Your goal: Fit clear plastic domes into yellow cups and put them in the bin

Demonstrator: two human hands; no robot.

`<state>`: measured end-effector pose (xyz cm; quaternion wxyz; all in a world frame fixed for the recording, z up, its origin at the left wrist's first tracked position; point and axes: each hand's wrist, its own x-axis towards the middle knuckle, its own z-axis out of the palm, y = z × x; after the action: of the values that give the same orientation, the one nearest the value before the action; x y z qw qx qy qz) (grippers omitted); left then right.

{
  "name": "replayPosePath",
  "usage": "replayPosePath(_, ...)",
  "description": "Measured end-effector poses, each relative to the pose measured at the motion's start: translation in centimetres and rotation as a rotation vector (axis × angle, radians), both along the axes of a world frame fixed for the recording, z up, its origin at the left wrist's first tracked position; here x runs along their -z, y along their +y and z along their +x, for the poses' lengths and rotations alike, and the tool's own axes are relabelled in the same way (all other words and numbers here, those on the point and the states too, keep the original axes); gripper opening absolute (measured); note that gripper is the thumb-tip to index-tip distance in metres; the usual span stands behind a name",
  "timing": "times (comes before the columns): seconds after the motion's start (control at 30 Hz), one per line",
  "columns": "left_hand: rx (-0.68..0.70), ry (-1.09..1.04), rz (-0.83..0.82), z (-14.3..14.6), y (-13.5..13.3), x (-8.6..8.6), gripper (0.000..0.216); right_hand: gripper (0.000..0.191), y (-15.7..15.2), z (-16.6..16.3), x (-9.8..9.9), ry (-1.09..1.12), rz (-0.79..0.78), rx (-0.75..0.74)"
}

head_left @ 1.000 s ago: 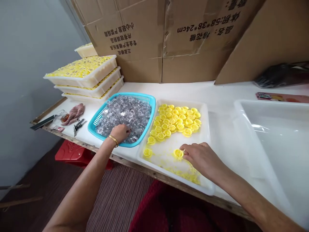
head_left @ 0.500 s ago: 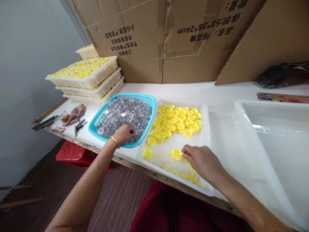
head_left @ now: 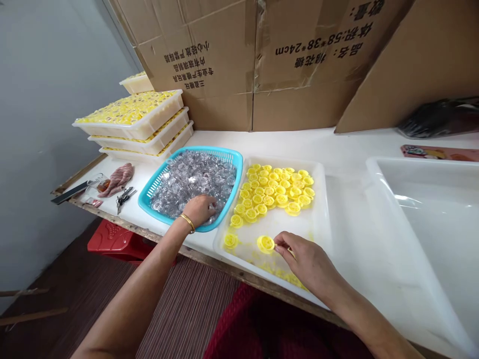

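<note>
My left hand (head_left: 201,209), a gold bangle on its wrist, rests curled among the clear plastic caps (head_left: 190,182) heaped in a blue basket (head_left: 151,188); what its fingers hold is hidden. My right hand (head_left: 307,263) pinches the edge of one yellow round piece (head_left: 265,243) on the floor of a white tray (head_left: 322,199). Several more yellow pieces (head_left: 277,192) lie in rows at the tray's far half, and another single one (head_left: 230,241) sits near its front left corner.
Stacked white trays of yellow pieces (head_left: 134,117) stand at the back left. A cloth (head_left: 117,178), keys (head_left: 124,195) and a dark flat tool (head_left: 71,192) lie at the table's left end. A large white tub (head_left: 426,219) is on the right, cardboard boxes (head_left: 262,60) behind, a red stool (head_left: 112,237) below.
My right hand has slid the yellow piece a little left and nearer the front edge. My left hand has shifted slightly right within the basket.
</note>
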<state>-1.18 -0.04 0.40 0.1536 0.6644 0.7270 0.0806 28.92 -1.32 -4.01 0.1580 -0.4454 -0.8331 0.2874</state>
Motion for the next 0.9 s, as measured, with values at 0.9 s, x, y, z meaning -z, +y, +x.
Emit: replayPosePath(0.9, -0.058, -0.119, 0.038, 0.8, 0.5, 0.0, 0.015, 0.009, -0.1, -0.2, 0.0, 0.090, -0.011, -0.018)
